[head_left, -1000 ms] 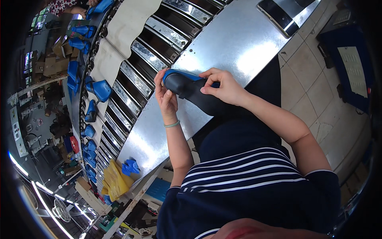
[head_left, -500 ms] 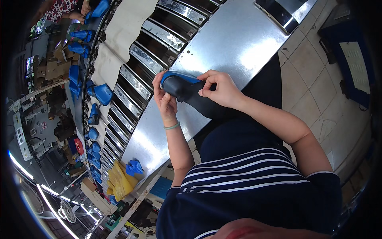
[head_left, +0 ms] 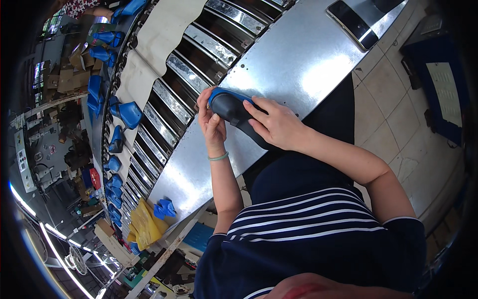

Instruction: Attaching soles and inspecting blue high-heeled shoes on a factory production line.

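Left to right:

- Conveyor (head_left: pixel 164 107) with metal slats runs 7 to 1 o'clock along the left. Blue shoe lasts (head_left: pixel 130 113) ride its far edge; I count roughly ten in view, the far ones too small and bunched to be sure
- Yellow cloth (head_left: pixel 142 224) at 8 o'clock near the tabletop corner, one piece, with one small blue item (head_left: pixel 164 208) just beside it
- Left hand (head_left: pixel 213 123) closed around the toe end of one black shoe on a blue last (head_left: pixel 234 107), thumb pressing the upper. Green bracelet (head_left: pixel 218 157) on that wrist, one
- Right hand (head_left: pixel 276 124) clamped over the heel half of the same shoe, fingers spread over the top. Shoe sits at frame centre, held low over the steel tabletop (head_left: pixel 298 65); can't tell whether it touches
- One phone (head_left: pixel 354 24) flat at 1 o'clock on the tabletop, well apart from the hands
- One blue bin (head_left: pixel 440 94) on the floor at 3 o'clock

Risks, my read:
- Shoe is held near the tabletop's near edge; a loose grip drops it to lap or floor
- Thumb pressure at the toe could skew the upper on the last
- Left elbow is near the conveyor side; drifting toward the moving slats is a pinch hazard
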A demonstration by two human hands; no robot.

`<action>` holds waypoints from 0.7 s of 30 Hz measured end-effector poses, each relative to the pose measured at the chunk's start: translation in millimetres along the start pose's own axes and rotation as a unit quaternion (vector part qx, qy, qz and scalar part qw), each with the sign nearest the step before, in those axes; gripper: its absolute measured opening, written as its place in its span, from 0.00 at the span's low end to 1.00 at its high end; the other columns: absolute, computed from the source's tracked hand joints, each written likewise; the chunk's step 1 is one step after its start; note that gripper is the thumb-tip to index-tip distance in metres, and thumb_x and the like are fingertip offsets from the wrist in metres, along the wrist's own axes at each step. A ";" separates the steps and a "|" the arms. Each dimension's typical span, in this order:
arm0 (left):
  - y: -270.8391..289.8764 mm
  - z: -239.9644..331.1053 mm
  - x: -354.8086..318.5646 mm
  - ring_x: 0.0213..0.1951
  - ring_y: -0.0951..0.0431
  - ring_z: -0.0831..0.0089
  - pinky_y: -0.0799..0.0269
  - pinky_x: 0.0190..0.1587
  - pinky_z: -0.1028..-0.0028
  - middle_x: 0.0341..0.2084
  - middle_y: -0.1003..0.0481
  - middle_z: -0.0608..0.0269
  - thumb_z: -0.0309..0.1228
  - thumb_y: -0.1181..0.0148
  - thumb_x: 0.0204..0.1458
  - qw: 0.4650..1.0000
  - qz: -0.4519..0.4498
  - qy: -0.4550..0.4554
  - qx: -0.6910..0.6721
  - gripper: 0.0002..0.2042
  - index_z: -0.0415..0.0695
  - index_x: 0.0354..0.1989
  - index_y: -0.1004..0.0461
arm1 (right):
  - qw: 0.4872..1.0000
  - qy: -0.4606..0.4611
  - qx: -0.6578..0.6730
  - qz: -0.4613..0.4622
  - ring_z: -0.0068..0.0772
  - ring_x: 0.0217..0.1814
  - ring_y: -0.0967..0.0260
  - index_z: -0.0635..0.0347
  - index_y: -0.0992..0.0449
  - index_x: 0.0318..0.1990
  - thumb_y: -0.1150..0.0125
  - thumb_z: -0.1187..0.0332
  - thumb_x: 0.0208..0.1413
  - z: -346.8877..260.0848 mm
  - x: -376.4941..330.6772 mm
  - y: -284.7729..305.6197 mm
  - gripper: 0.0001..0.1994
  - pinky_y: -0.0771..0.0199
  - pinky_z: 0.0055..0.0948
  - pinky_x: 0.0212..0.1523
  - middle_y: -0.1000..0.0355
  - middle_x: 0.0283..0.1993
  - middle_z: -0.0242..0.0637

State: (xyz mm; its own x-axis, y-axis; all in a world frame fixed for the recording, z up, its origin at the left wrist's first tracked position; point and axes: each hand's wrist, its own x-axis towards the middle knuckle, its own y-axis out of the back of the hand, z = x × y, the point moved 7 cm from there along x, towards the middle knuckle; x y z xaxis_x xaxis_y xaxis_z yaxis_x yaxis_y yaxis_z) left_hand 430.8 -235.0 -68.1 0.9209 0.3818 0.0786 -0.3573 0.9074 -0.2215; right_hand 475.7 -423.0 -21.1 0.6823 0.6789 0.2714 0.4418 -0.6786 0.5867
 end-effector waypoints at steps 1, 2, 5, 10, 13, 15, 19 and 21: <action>-0.2 0.4 0.3 0.63 0.37 0.60 0.39 0.65 0.62 0.60 0.40 0.54 0.42 0.34 0.47 1.000 0.002 -0.003 0.002 0.33 0.38 0.60 0.33 | 1.000 -0.004 -0.002 -0.002 0.50 0.43 0.24 0.66 0.26 0.54 0.41 0.69 0.58 0.5 2.1 -0.8 0.18 0.22 0.39 0.44 0.29 0.52 0.55; -0.9 0.1 0.7 0.63 0.37 0.61 0.40 0.66 0.63 0.60 0.40 0.54 0.42 0.34 0.47 1.000 0.003 -0.001 0.001 0.32 0.38 0.60 0.33 | 1.000 -0.008 -0.005 -0.004 0.51 0.41 0.24 0.67 0.25 0.53 0.41 0.68 0.59 1.7 4.3 -2.0 0.17 0.22 0.39 0.43 0.28 0.50 0.56; -1.4 1.1 1.1 0.63 0.38 0.62 0.43 0.66 0.64 0.60 0.39 0.55 0.40 0.35 0.46 1.000 0.010 -0.001 0.002 0.31 0.38 0.59 0.31 | 1.000 -0.026 -0.007 -0.013 0.51 0.37 0.24 0.68 0.23 0.51 0.39 0.67 0.58 6.4 10.7 -4.7 0.17 0.22 0.38 0.40 0.25 0.43 0.54; -7.2 6.0 10.8 0.64 0.40 0.65 0.48 0.67 0.68 0.58 0.37 0.58 0.34 0.36 0.46 1.000 0.006 -0.013 0.000 0.27 0.38 0.57 0.29 | 0.997 -0.019 0.063 0.028 0.49 0.27 0.28 0.66 0.21 0.45 0.38 0.65 0.57 16.2 21.5 3.7 0.13 0.28 0.39 0.28 0.28 0.28 0.44; -12.0 8.7 15.1 0.64 0.41 0.66 0.51 0.67 0.69 0.56 0.37 0.58 0.36 0.35 0.46 1.000 -0.005 -0.018 0.019 0.27 0.41 0.56 0.28 | 0.990 -0.068 0.120 -0.011 0.48 0.28 0.28 0.67 0.20 0.44 0.36 0.66 0.56 25.6 28.0 8.4 0.13 0.29 0.37 0.28 0.26 0.29 0.45; -11.0 10.1 20.3 0.63 0.41 0.66 0.51 0.66 0.70 0.56 0.38 0.58 0.37 0.35 0.47 0.997 -0.023 -0.025 0.062 0.27 0.41 0.57 0.28 | 0.985 -0.099 0.136 -0.043 0.41 0.29 0.26 0.67 0.20 0.46 0.34 0.66 0.55 27.2 31.6 8.4 0.15 0.29 0.32 0.31 0.24 0.32 0.46; -16.4 13.7 25.8 0.62 0.40 0.66 0.50 0.66 0.69 0.55 0.38 0.58 0.39 0.38 0.49 0.994 -0.050 0.013 0.095 0.27 0.45 0.59 0.29 | 0.982 -0.096 0.157 -0.044 0.40 0.30 0.25 0.68 0.21 0.47 0.30 0.62 0.51 33.1 33.5 7.5 0.20 0.28 0.31 0.32 0.24 0.31 0.49; -20.2 17.1 28.5 0.64 0.41 0.66 0.44 0.64 0.68 0.58 0.37 0.57 0.40 0.39 0.51 0.992 -0.067 0.011 0.104 0.26 0.45 0.59 0.30 | 0.984 -0.073 0.163 -0.021 0.40 0.31 0.24 0.69 0.21 0.46 0.29 0.61 0.50 27.5 37.1 9.9 0.21 0.28 0.31 0.32 0.24 0.32 0.49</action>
State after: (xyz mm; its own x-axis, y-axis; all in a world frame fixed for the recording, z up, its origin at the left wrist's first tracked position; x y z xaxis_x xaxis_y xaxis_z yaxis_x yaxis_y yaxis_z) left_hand 461.5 -239.5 -44.8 0.9645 0.2539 0.0729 -0.2542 0.9671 -0.0046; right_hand 521.4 -412.2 -26.3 0.7256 0.6767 0.1252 0.6183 -0.7209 0.3132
